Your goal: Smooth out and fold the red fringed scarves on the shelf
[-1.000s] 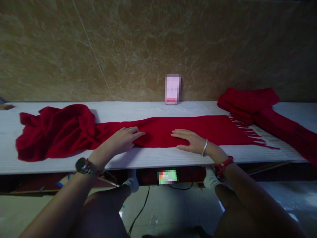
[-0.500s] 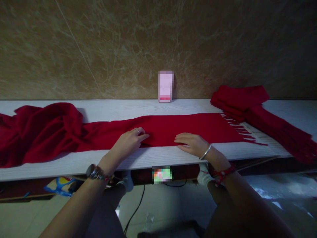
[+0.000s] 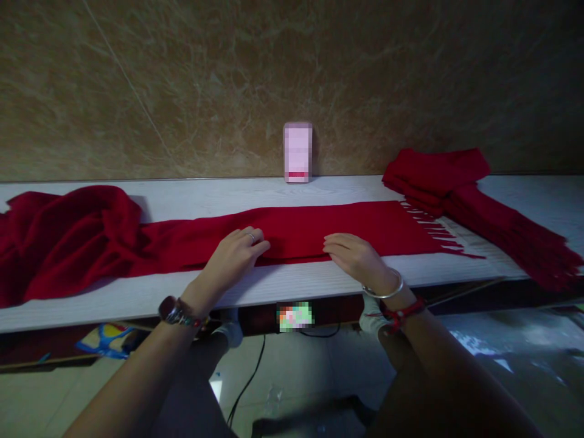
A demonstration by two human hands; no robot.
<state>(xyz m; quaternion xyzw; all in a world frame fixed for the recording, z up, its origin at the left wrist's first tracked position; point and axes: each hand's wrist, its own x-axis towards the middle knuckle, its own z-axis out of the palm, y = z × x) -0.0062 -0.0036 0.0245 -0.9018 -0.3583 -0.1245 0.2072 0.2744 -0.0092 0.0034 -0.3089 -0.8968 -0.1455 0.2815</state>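
Note:
A long red scarf (image 3: 301, 228) lies stretched along the white wooden bench (image 3: 219, 198), its pale fringe fanned out at the right. Toward the left the same cloth runs into a loose, crumpled heap. My left hand (image 3: 235, 250) is closed at the scarf's near edge, fingers curled and thumb pointing right; the fingertips are partly hidden. Farther right, my right hand (image 3: 353, 255) pinches the near edge too, fingers pressed together and thumb hidden beneath. Between both hands the edge looks slightly folded.
A second red scarf (image 3: 438, 176), folded with its fringed end trailing, lies at the right. A pink blurred phone-like object (image 3: 298, 152) leans on the marbled wall (image 3: 205, 91). Below the bench are a blue-and-yellow packet (image 3: 107, 339), a blurred green item (image 3: 295, 316) and a black cable (image 3: 255, 371).
My right hand's fingers have drawn together and its wrist has lifted slightly. My left hand stays at nearly the same place on the scarf. The whole view has shifted a little.

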